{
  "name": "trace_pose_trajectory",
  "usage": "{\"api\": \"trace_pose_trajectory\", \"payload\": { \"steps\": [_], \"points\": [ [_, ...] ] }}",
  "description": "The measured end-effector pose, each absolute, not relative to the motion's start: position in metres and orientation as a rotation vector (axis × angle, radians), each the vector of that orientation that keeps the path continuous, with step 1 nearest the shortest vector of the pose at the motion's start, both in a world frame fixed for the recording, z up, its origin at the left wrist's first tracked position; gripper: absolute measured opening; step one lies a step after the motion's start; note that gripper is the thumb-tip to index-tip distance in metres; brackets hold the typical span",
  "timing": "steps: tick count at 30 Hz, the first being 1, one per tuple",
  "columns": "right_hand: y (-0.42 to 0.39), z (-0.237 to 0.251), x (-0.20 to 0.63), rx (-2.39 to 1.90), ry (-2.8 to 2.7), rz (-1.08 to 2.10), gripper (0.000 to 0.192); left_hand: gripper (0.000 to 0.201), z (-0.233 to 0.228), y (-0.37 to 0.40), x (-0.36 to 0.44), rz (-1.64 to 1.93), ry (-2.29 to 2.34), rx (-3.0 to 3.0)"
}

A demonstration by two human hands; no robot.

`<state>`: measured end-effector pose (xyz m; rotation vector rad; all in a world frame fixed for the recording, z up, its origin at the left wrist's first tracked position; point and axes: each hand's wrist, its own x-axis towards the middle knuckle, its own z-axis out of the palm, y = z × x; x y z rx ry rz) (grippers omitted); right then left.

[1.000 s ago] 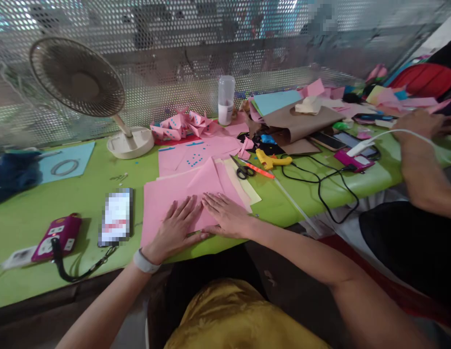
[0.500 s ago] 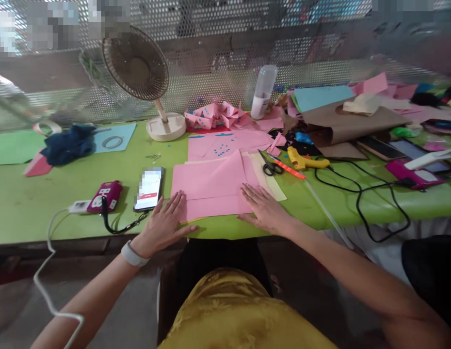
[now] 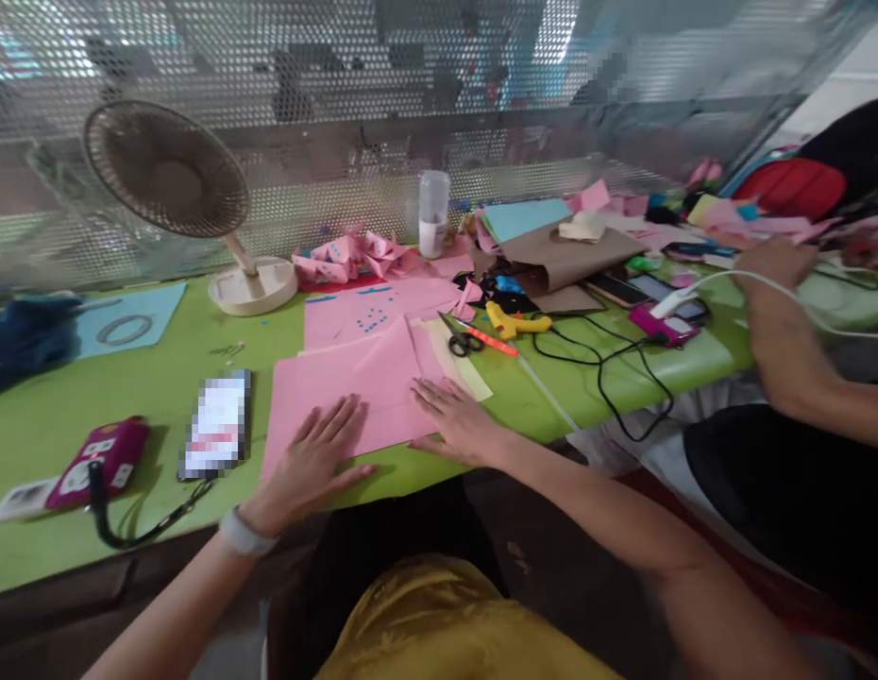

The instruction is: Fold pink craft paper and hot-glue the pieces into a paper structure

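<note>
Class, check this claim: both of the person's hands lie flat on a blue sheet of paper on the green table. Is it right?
Not quite. The head view shows the left hand and right hand flat on a pink sheet of paper, not blue, on the green table.

A paper-craft work table, likely a small workshop or stall; a lime-green covered tabletop (image 3: 162,378) carries flat pink paper sheets (image 3: 354,382) at 6 o'clock, a heap of folded pink paper pieces with blue dots (image 3: 346,253) at 12 o'clock, black-handled scissors (image 3: 462,338) and a yellow hot-glue gun (image 3: 514,321) at 2 o'clock, brown kraft paper (image 3: 573,257) beyond; a beige desk fan (image 3: 177,189) stands at 10 o'clock before a perforated metal screen (image 3: 340,179); another person's arm (image 3: 779,312) works at 3 o'clock
</note>
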<state>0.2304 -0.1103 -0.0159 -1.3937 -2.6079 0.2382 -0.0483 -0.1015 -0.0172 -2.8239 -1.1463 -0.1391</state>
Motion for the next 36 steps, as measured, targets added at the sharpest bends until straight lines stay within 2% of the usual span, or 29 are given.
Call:
{"api": "trace_pose_trajectory", "payload": {
  "steps": [4,6,9,12,17,26,28,33,36],
  "points": [
    [-0.105,-0.010,0.238,-1.345,-2.617,0.271,0.086,0.079,-0.016,-0.109,-0.096,-0.160,-1.221,-2.755],
    [-0.092,-0.001,0.254,-1.349,-2.536,0.219,0.077,0.079,-0.009,-0.106,-0.102,-0.178,-1.282,-2.711],
    [-0.064,0.010,0.291,-1.588,-2.210,0.028,0.055,0.081,0.004,-0.092,-0.085,-0.229,-1.259,-2.719],
    [-0.039,0.008,0.323,-1.837,-2.088,-0.074,0.052,0.085,0.012,-0.073,-0.051,-0.248,-1.130,-2.792],
    [-0.026,-0.009,0.335,-1.927,-2.167,-0.085,0.032,0.086,0.007,-0.057,-0.009,-0.258,-0.925,-2.876],
    [-0.023,0.009,0.358,-1.925,-2.105,0.095,0.032,0.081,-0.010,-0.055,-0.009,-0.327,-0.880,-2.894],
    [-0.029,0.016,0.363,-1.888,-1.945,0.237,0.034,0.081,-0.011,-0.056,-0.009,-0.359,-0.874,-2.894],
    [-0.048,0.022,0.360,-1.529,-1.502,1.070,0.044,0.081,-0.015,-0.056,-0.011,-0.352,-0.896,-2.925],
    [-0.055,0.020,0.350,-1.508,-1.385,1.241,0.045,0.080,-0.016,-0.057,-0.010,-0.330,-0.918,-2.964]
  ]
}}
